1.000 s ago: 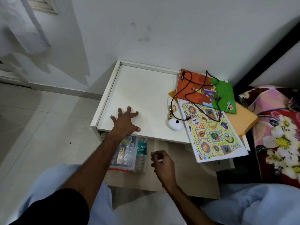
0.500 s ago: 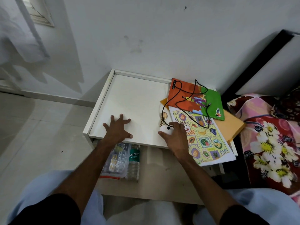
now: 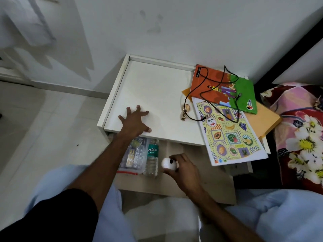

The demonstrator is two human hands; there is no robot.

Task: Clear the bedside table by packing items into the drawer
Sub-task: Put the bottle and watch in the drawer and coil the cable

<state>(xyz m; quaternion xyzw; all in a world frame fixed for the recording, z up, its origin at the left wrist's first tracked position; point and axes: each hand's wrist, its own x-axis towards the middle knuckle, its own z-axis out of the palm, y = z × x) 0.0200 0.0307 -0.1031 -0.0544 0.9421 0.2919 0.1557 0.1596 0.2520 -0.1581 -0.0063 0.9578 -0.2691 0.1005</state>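
My left hand [image 3: 135, 121] lies flat with spread fingers on the white bedside table [image 3: 157, 95], near its front edge. My right hand [image 3: 182, 167] holds a small white round case [image 3: 168, 163] over the open drawer [image 3: 192, 182] below the table top. In the drawer lie a clear plastic box of pill strips [image 3: 135, 157] and a water bottle [image 3: 152, 157]. On the table's right side are a gold watch [image 3: 185, 111], a black cable [image 3: 218, 95], a fruit puzzle board [image 3: 229, 135], an orange and green book [image 3: 227, 88] and an orange folder [image 3: 264, 117].
A bed with a flowered cover [image 3: 302, 133] stands to the right. The white wall [image 3: 174, 27] is behind the table, and tiled floor [image 3: 43, 128] lies to the left. My knees in light blue trousers [image 3: 279, 215] are in front of the drawer.
My right hand took the white case from the table top beside the watch and brought it down over the drawer. My left hand stayed flat on the table.
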